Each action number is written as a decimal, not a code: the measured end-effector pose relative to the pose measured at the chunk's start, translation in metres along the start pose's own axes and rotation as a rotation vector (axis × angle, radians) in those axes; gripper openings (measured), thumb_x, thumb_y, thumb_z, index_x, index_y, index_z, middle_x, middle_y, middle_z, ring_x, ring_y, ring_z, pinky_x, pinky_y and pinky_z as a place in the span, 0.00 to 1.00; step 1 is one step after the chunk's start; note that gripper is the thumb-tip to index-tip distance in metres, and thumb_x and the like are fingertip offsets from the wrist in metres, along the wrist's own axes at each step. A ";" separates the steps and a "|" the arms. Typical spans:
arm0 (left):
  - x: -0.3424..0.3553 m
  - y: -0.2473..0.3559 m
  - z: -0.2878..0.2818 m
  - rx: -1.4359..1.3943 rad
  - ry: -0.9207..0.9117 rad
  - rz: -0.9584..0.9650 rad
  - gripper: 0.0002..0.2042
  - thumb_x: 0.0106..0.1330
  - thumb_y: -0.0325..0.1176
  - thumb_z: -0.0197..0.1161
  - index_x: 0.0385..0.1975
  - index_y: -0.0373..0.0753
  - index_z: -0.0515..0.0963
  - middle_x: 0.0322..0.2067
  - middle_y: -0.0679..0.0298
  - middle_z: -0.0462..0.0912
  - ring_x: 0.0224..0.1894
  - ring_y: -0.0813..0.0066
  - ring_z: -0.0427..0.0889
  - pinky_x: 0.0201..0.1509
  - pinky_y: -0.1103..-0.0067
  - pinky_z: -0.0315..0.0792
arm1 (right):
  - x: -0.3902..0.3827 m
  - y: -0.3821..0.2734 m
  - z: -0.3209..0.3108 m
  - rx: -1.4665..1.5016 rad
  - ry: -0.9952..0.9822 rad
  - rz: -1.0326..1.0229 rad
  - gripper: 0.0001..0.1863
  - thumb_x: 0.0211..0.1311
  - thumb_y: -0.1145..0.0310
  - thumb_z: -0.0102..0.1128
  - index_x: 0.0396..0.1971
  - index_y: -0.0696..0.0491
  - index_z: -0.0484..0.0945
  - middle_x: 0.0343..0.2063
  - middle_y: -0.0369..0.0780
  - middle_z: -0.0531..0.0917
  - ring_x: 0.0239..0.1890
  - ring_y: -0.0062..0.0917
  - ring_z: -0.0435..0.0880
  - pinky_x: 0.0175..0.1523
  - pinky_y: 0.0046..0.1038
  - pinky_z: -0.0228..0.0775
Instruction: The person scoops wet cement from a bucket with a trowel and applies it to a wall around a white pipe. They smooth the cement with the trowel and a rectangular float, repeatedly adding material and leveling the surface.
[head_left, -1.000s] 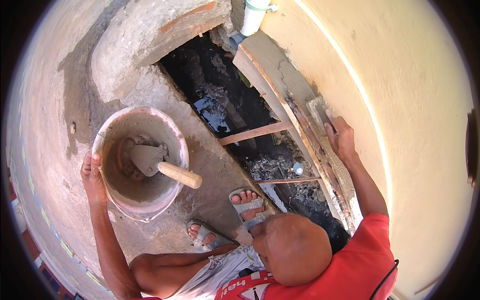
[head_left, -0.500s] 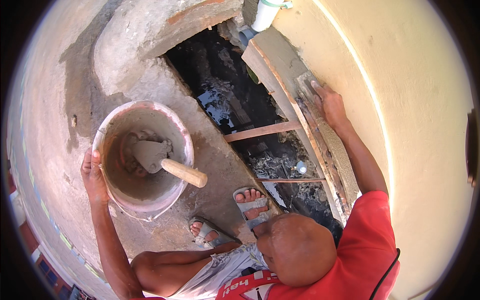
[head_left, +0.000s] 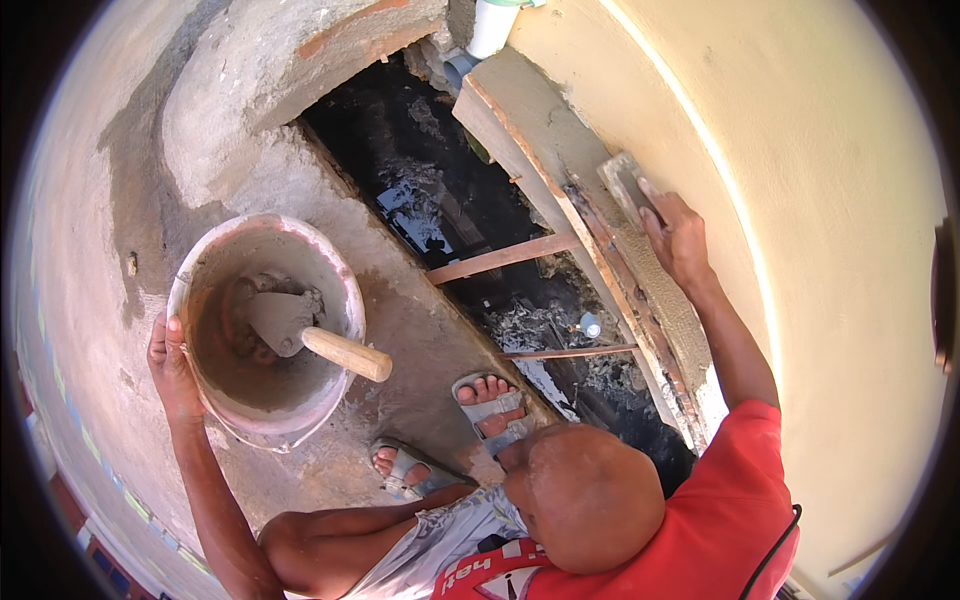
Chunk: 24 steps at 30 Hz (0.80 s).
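My left hand is closed on the left rim of a round, mortar-stained bucket. Inside it, a pointed trowel rests on wet grey mortar, its wooden handle leaning over the near right rim. At the right, my right hand grips a small flat rectangular float; its handle is hidden under my fingers. The float lies at the wall side of a grey mortar strip running along the wall. A wooden board edges that strip on its left.
A dark, wet open channel runs between the concrete ground and the board. Two wooden struts, one wider and one thin, span it. A white pipe stands at the far end, against a cream wall.
My right hand has moved the float rightward, closer to the wall, and turned it slightly. My left hand stays on the bucket rim. The whole view has shifted a little.
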<state>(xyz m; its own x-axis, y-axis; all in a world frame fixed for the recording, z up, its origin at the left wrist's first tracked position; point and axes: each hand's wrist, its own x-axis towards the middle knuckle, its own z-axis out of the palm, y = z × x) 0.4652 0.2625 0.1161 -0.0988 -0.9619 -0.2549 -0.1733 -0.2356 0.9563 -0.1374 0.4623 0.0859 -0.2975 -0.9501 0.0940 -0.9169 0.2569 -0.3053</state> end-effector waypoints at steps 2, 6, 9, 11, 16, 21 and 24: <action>-0.002 0.001 0.000 -0.027 -0.003 -0.002 0.19 0.71 0.45 0.59 0.49 0.34 0.77 0.43 0.62 0.82 0.43 0.78 0.79 0.50 0.78 0.74 | 0.028 0.000 0.014 0.001 0.009 -0.068 0.24 0.59 0.75 0.60 0.57 0.49 0.77 0.29 0.48 0.79 0.30 0.43 0.81 0.39 0.40 0.75; -0.003 0.000 -0.005 0.040 -0.007 0.024 0.19 0.72 0.45 0.58 0.49 0.33 0.77 0.44 0.62 0.83 0.44 0.78 0.79 0.50 0.79 0.74 | 0.017 0.016 0.034 -0.038 -0.066 -0.099 0.25 0.59 0.74 0.59 0.59 0.47 0.74 0.31 0.49 0.79 0.31 0.45 0.81 0.39 0.41 0.75; -0.004 0.002 -0.004 0.033 -0.001 0.015 0.19 0.72 0.45 0.58 0.50 0.33 0.77 0.43 0.62 0.83 0.43 0.78 0.79 0.50 0.79 0.74 | -0.033 0.028 0.029 -0.050 -0.124 -0.004 0.27 0.59 0.75 0.60 0.60 0.45 0.73 0.31 0.49 0.79 0.32 0.45 0.81 0.39 0.42 0.75; -0.005 0.002 -0.001 0.003 -0.005 -0.002 0.19 0.72 0.45 0.58 0.50 0.33 0.77 0.43 0.62 0.83 0.43 0.78 0.79 0.50 0.79 0.74 | -0.075 0.038 0.020 -0.052 -0.125 0.055 0.28 0.58 0.76 0.61 0.61 0.44 0.73 0.29 0.48 0.78 0.30 0.43 0.80 0.38 0.40 0.75; -0.003 0.005 0.000 -0.008 -0.046 0.016 0.19 0.72 0.44 0.58 0.50 0.34 0.77 0.42 0.63 0.83 0.43 0.78 0.79 0.49 0.79 0.74 | -0.180 0.068 -0.014 -0.144 -0.227 0.257 0.27 0.59 0.75 0.61 0.60 0.44 0.74 0.33 0.46 0.81 0.32 0.41 0.83 0.38 0.37 0.79; -0.007 0.008 0.003 0.067 0.001 0.046 0.18 0.71 0.44 0.59 0.49 0.34 0.78 0.41 0.64 0.83 0.42 0.79 0.79 0.49 0.79 0.74 | -0.161 0.041 -0.028 0.039 -0.039 0.216 0.26 0.57 0.77 0.64 0.58 0.46 0.76 0.33 0.47 0.82 0.31 0.38 0.84 0.36 0.35 0.78; -0.004 0.002 -0.003 0.040 -0.009 0.036 0.18 0.71 0.44 0.60 0.49 0.34 0.78 0.41 0.65 0.83 0.43 0.79 0.79 0.49 0.79 0.74 | -0.073 0.012 -0.011 0.063 0.020 0.058 0.25 0.57 0.76 0.64 0.58 0.47 0.76 0.33 0.48 0.82 0.30 0.39 0.83 0.37 0.34 0.78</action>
<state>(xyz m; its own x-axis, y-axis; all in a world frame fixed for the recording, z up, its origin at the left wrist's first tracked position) 0.4683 0.2651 0.1195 -0.1149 -0.9684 -0.2215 -0.2087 -0.1945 0.9584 -0.1298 0.5373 0.0859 -0.3556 -0.9300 0.0933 -0.8795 0.2992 -0.3700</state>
